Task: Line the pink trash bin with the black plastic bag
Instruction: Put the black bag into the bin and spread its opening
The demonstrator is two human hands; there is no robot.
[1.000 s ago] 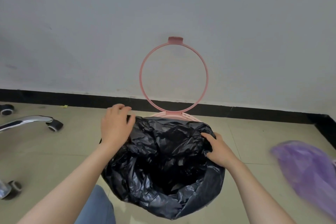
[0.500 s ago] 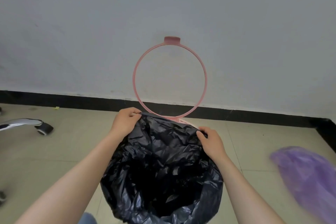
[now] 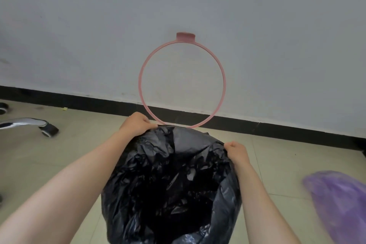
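Note:
A black plastic bag (image 3: pixel 170 180) hangs open over the pink trash bin, whose body is hidden under the plastic. The bin's pink ring (image 3: pixel 141 77) stands flipped up against the wall, hinged at the far rim. My left hand (image 3: pixel 136 124) pinches the bag's edge at the far left of the rim, close to the ring's base. My right hand (image 3: pixel 236 151) grips the bag's edge at the right side. The plastic is stretched between the two hands and its mouth gapes dark in the middle.
A purple plastic bag (image 3: pixel 340 202) lies on the tiled floor at the right. A chrome chair leg with a black caster (image 3: pixel 48 129) reaches in from the left. A black skirting board (image 3: pixel 277 127) runs along the grey wall just behind the bin.
Both hands have moved along the bag's edge toward the far rim and drawn apart, pulling the plastic taut. The pink rim at the back is now covered by the bag.

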